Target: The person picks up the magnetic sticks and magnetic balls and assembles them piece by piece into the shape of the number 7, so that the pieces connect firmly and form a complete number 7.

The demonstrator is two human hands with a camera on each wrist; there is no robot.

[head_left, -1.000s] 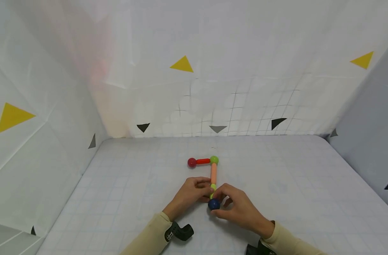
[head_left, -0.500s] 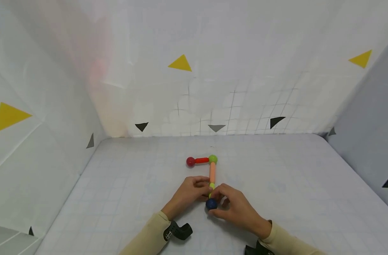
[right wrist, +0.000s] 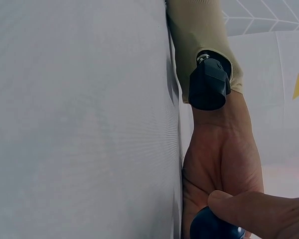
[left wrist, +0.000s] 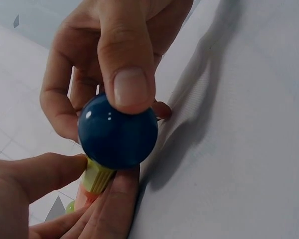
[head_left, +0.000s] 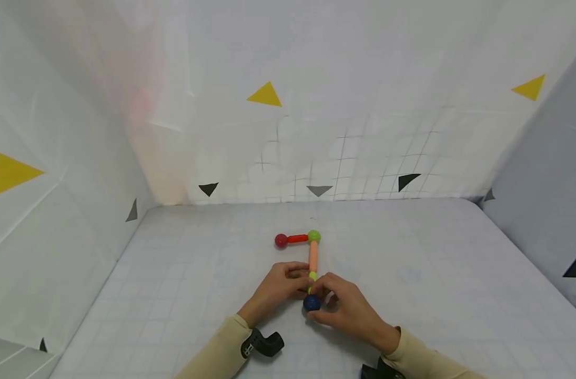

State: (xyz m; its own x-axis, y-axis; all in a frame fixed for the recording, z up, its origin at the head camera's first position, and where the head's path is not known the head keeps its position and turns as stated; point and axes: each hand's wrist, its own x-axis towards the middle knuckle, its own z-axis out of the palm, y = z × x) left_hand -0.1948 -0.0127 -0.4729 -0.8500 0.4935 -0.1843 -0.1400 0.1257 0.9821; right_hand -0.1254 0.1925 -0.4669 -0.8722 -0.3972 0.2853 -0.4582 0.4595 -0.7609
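Observation:
A blue ball (head_left: 311, 302) sits at the near end of a jointed chain of balls and rods. My right hand (head_left: 351, 308) pinches this ball, its thumb pressing the near side in the left wrist view. With thumb and fingers, my left hand (head_left: 277, 287) holds the short yellow-green rod (left wrist: 95, 178) just behind the ball; fingers partly cover the rod. Beyond it runs an orange rod (head_left: 313, 256) up to a green ball (head_left: 314, 236). A red rod (head_left: 297, 239) leads left from there to a dark red ball (head_left: 281, 240).
The white table (head_left: 212, 237) carries a faint grid. White sheets with yellow and dark triangles rise behind it and at both sides. A black wrist camera (head_left: 269, 345) sticks out from the left sleeve, close to the tabletop.
Both hands keep the same hold on the ball and the rod. The whole head view has shifted slightly, so everything appears a little farther left.

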